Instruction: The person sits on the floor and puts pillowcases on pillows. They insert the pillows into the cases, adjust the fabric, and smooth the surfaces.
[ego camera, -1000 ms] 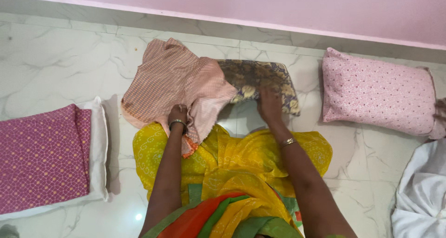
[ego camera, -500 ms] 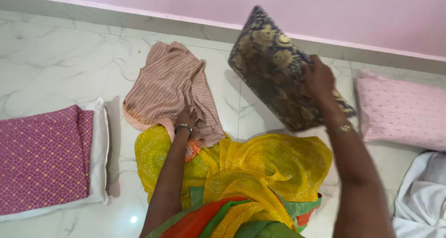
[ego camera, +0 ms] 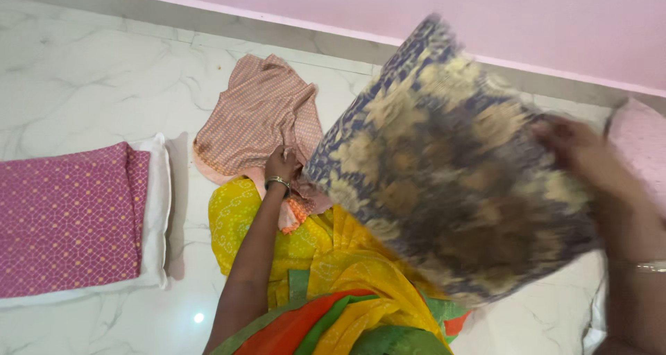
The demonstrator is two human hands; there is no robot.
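Navy-and-gold floral pillow (ego camera: 451,168) held aloft, blurred, above the yellow lap cloth (ego camera: 347,247), gripped at its far edge by the right hand (ego camera: 579,150). Left of the pillow, left hand (ego camera: 281,166) closed on the crumpled peach patterned pillowcase (ego camera: 257,116), spread on the white marble floor (ego camera: 90,84). Further left of the pillow, a magenta dotted cover (ego camera: 66,216) lying on a white pillow (ego camera: 158,209). Just right of the pillow, the edge of a pink pillow (ego camera: 642,143), below the pink wall (ego camera: 485,15).
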